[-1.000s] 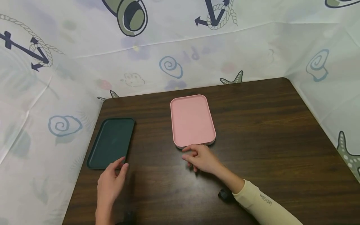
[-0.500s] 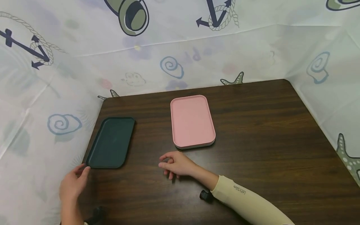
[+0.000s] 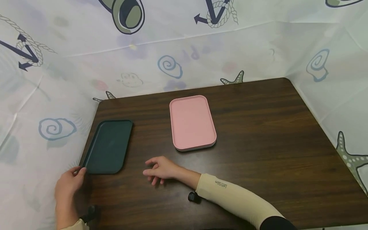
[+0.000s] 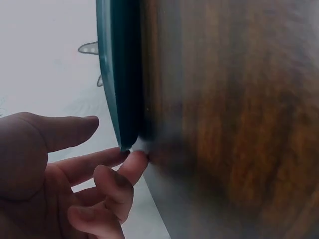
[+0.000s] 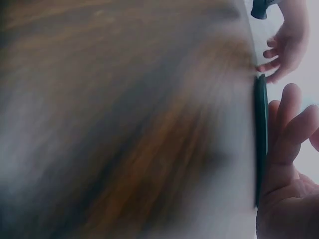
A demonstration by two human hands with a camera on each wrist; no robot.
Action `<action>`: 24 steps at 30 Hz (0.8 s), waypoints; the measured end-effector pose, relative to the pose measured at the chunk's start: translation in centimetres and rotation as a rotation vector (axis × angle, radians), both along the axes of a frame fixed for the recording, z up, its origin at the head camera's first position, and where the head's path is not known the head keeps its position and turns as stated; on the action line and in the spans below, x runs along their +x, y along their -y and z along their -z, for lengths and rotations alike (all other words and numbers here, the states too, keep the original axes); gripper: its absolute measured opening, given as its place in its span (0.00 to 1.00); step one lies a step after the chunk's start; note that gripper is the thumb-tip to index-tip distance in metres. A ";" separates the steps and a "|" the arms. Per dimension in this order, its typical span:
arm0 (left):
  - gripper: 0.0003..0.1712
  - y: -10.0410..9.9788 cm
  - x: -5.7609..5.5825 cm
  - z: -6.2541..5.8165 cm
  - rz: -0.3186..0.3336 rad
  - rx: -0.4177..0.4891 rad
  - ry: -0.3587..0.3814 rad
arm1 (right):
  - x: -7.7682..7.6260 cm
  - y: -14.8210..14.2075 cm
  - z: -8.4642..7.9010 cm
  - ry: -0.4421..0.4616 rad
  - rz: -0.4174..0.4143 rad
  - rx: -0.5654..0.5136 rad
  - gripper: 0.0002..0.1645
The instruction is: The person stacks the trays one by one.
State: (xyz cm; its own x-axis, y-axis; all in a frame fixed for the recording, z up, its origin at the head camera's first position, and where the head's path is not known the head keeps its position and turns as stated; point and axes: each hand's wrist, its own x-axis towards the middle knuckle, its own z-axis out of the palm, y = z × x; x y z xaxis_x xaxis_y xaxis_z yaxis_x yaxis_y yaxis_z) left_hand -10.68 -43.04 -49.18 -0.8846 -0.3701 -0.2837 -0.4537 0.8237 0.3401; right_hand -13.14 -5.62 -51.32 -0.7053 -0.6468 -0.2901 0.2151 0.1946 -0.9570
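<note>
A dark green rectangular tray [image 3: 108,147] lies flat on the left of the brown table. At its near left corner is my left hand [image 3: 67,185]. In the left wrist view, fingertips of that hand [image 4: 94,184] meet the corner of the green tray [image 4: 119,79] from below, while the thumb stands apart from it. My right hand [image 3: 162,169] hovers over the table to the right of the green tray, fingers loosely bent and holding nothing. Beyond it lies a pink tray [image 3: 193,123], with a greyish layer showing under its near edge.
The brown wooden table [image 3: 258,143] has a rounded far right corner. A white printed cloth [image 3: 115,64] hangs behind it and along both sides. Small black devices sit at both wrists, the right device [image 3: 194,197] below the cream sleeve [image 3: 230,195].
My left hand has moved left from the green tray's near right corner to its near left corner. My right hand has drawn away from the pink tray, leftward and slightly nearer.
</note>
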 end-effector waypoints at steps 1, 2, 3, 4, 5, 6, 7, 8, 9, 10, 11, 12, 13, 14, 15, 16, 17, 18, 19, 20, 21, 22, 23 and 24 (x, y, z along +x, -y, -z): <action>0.38 0.0 -0.1 0.0 -0.002 -0.003 -0.001 | 0.0 0.3 0.1 0.014 -0.001 -0.009 0.31; 0.37 0.0 -0.2 0.0 -0.003 -0.006 -0.007 | -0.1 0.5 0.1 0.025 -0.001 -0.016 0.32; 0.37 0.0 -0.2 0.1 -0.007 -0.011 -0.014 | -0.1 0.7 0.1 0.033 -0.001 -0.019 0.32; 0.36 0.0 -0.3 0.1 -0.009 -0.013 -0.023 | -0.1 1.0 0.1 0.035 -0.002 -0.019 0.32; 0.35 0.0 -0.3 0.2 -0.011 -0.015 -0.035 | -0.2 1.2 0.1 0.041 -0.003 -0.018 0.32; 0.34 -0.1 -0.4 0.3 -0.012 -0.019 -0.048 | -0.2 1.4 0.1 0.045 -0.004 -0.017 0.32; 0.33 -0.1 -0.4 0.4 -0.012 -0.024 -0.064 | -0.2 1.5 0.1 0.053 -0.006 -0.016 0.32; 0.31 -0.2 -0.5 0.5 -0.012 -0.027 -0.079 | -0.2 1.7 0.1 0.059 -0.008 -0.014 0.32; 0.30 -0.2 -0.5 0.6 -0.011 -0.029 -0.091 | -0.3 1.8 0.1 0.066 -0.009 -0.012 0.32; 0.28 -0.2 -0.6 0.8 -0.005 -0.031 -0.100 | -0.3 1.9 0.2 0.071 -0.010 -0.009 0.32; 0.27 -0.2 -0.6 0.9 0.000 -0.027 -0.105 | -0.3 2.0 0.2 0.078 -0.010 -0.006 0.31; 0.26 -0.2 -0.6 1.0 0.003 -0.026 -0.110 | -0.3 2.1 0.3 0.080 -0.009 -0.003 0.31; 0.25 -0.2 -0.5 1.0 0.007 -0.020 -0.112 | -0.3 2.2 0.3 0.082 -0.008 0.000 0.31; 0.25 -0.2 -0.4 1.1 0.010 -0.011 -0.114 | -0.2 2.2 0.4 0.083 -0.007 0.001 0.30; 0.25 -0.2 -0.3 1.1 0.015 0.000 -0.117 | -0.3 2.2 0.5 0.084 -0.004 -0.001 0.30; 0.25 -0.2 -0.1 1.1 0.024 0.010 -0.118 | -0.3 2.2 0.5 0.083 0.000 -0.001 0.30; 0.25 -0.3 0.1 1.1 0.033 0.025 -0.123 | -0.3 2.2 0.6 0.083 0.005 -0.003 0.30; 0.25 -0.5 0.3 1.1 0.042 0.041 -0.125 | -0.3 2.2 0.6 0.084 0.010 -0.005 0.29; 0.26 -0.7 0.5 1.0 0.052 0.058 -0.124 | -0.4 2.2 0.6 0.087 0.014 -0.008 0.29; 0.26 -0.9 0.7 1.0 0.062 0.076 -0.121 | -0.4 2.2 0.6 0.088 0.019 -0.009 0.29; 0.27 -1.2 0.9 1.0 0.068 0.092 -0.117 | -0.5 2.2 0.6 0.089 0.024 -0.010 0.29; 0.27 -1.5 1.0 0.9 0.071 0.109 -0.110 | -0.5 2.2 0.6 0.090 0.030 -0.007 0.29; 0.28 -1.9 1.2 0.9 0.064 0.136 -0.100 | -0.5 2.2 0.6 0.093 0.035 -0.006 0.29; 0.28 -2.3 1.3 0.9 0.049 0.160 -0.090 | -0.6 2.2 0.6 0.095 0.039 -0.004 0.29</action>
State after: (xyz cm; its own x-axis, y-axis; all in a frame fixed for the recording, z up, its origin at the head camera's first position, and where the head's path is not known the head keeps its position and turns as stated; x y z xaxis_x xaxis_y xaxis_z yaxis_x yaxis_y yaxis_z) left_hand -9.37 -40.77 -50.04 -0.9248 -0.2828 -0.2545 -0.3765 0.7760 0.5061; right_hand -13.72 -7.81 -51.91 -0.6993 -0.6208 -0.3544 0.3124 0.1805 -0.9326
